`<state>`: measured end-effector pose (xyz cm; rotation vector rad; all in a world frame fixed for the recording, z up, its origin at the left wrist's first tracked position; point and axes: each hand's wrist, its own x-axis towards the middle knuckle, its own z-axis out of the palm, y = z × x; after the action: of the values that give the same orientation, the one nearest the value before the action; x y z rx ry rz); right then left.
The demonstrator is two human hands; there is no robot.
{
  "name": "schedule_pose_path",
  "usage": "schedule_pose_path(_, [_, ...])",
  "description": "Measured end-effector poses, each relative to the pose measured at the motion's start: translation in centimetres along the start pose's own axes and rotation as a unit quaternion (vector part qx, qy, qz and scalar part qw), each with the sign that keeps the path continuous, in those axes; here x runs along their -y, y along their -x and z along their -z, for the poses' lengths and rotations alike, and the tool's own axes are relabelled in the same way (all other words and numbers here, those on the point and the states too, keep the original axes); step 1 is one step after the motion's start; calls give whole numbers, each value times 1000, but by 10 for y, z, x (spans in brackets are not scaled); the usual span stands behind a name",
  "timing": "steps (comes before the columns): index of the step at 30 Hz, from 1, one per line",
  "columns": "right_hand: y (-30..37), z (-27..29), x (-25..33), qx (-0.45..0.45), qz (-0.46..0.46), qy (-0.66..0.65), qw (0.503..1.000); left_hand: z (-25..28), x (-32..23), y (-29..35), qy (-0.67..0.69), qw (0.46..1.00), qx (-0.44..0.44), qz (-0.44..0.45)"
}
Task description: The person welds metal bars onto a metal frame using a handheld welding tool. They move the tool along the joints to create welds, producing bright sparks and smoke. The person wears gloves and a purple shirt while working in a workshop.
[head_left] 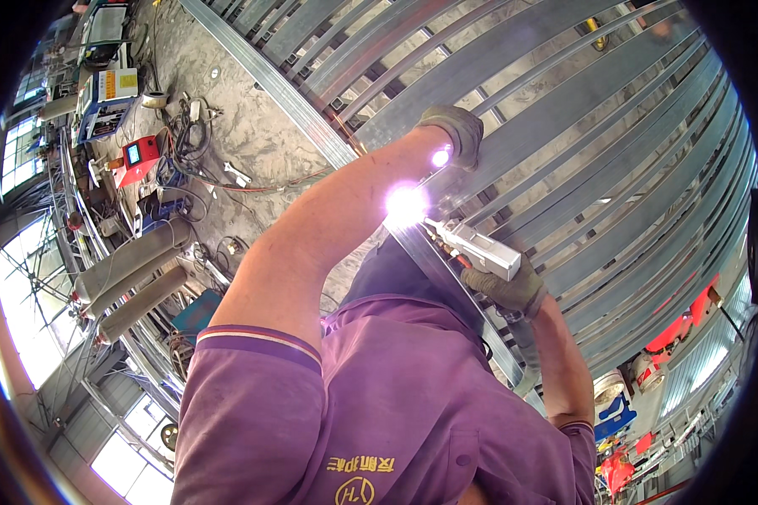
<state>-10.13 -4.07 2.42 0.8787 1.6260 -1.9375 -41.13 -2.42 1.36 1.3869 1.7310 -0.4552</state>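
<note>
My gloved right hand is closed around a silver, boxy welding torch. Its narrow tip points left at a dazzling white-violet weld glow on the near edge rail of a galvanised steel frame. The glare hides the joint itself. Beyond it, my gloved left hand rests over the slats with fingers curled down; what they grip, if anything, is hidden. A smaller bright spot shows beside that hand. Long flat steel slats run side by side under and past both hands.
On the dusty floor to the left lie a wrench and tangled cables. A red machine with a screen stands beyond them. Long gas cylinders lie at the left. A blue item is at lower right.
</note>
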Motion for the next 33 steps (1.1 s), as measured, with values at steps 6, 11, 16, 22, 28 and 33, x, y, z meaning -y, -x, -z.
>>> schedule_pose_path(6, [4,2,7,5,-27,1,1000,-5,3,-4,-1,1000,-5,-5])
schedule_pose_path(11, [3,2,-2,-1,-5,-8,1000,-2,2,-4,5,1000,0,-13])
schedule_pose_path(16, [3,3,-6,-2,-5,-14,1000,-6,4,-7,-2,1000,-10,-19])
schedule_pose_path(22, [3,4,-6,-2,-3,-7,1000,-9,7,-10,6,1000,-14,-20])
schedule_pose_path(28, [6,5,-8,-6,-1,7,1000,-7,7,-8,4,1000,-16,-21])
schedule_pose_path(33, [3,7,-19,4,11,33,999,-7,7,-6,6,999,-24,-30])
